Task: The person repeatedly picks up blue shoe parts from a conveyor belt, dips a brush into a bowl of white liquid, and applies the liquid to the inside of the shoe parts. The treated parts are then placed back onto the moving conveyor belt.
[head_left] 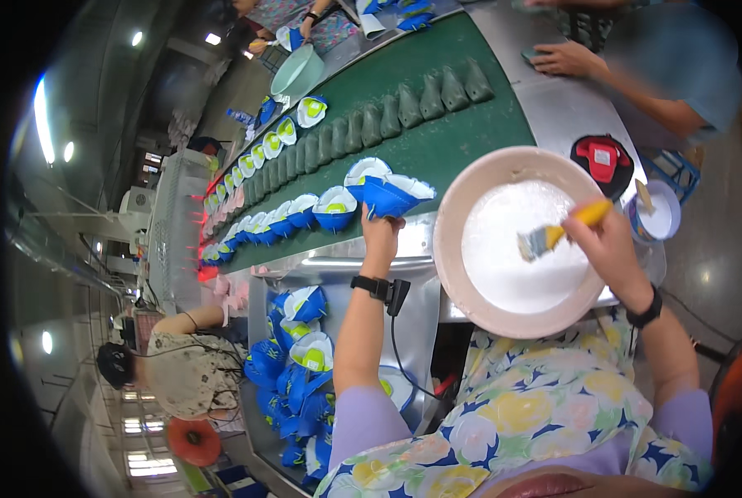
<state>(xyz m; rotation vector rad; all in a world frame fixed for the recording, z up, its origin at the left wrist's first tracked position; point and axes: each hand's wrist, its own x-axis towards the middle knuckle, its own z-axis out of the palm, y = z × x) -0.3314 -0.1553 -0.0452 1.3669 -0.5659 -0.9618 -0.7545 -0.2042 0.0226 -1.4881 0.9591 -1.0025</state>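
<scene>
My left hand (383, 232) is closed around a blue shoe upper (394, 197) with a white lining, raised at the belt's near edge. Right behind it sits another blue and white upper (364, 171). In my right hand (610, 247) is a paintbrush (566, 230) with a yellow handle. Its pale, wet-looking bristles point left over a wide beige basin (451, 274). White liquid (504, 274) fills much of the basin, which stands close in front of me. Whether the bristles touch the liquid I cannot tell.
The green conveyor belt (471, 137) carries a row of dark shoe lasts (408, 106) and rows of uppers. A metal tray (417, 332) at left holds piled blue uppers (292, 386). Co-workers sit across the belt, at right and at left. A white bucket (660, 214) stands at right.
</scene>
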